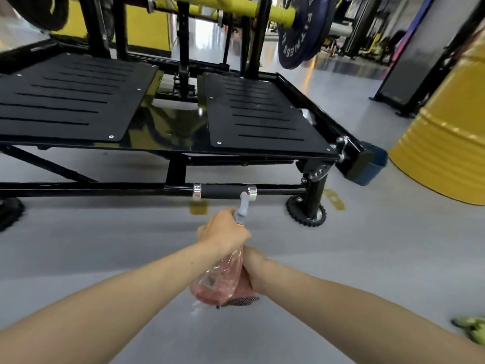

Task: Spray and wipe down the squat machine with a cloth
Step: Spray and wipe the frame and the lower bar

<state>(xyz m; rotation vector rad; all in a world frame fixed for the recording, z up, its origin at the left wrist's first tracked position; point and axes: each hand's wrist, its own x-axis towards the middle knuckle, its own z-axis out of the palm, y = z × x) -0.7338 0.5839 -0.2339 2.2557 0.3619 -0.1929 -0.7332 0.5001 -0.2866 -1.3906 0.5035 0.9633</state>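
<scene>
Gym floor, squat machine ahead.
Left hand grips the spray bottle (nozzle near the front bar's handle); right hand closed around a cloth.

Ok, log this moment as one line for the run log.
stage: spraying | left hand: grips spray bottle top | right hand: at bottle with cloth | nozzle toward: black handle | wiping: not started
</scene>
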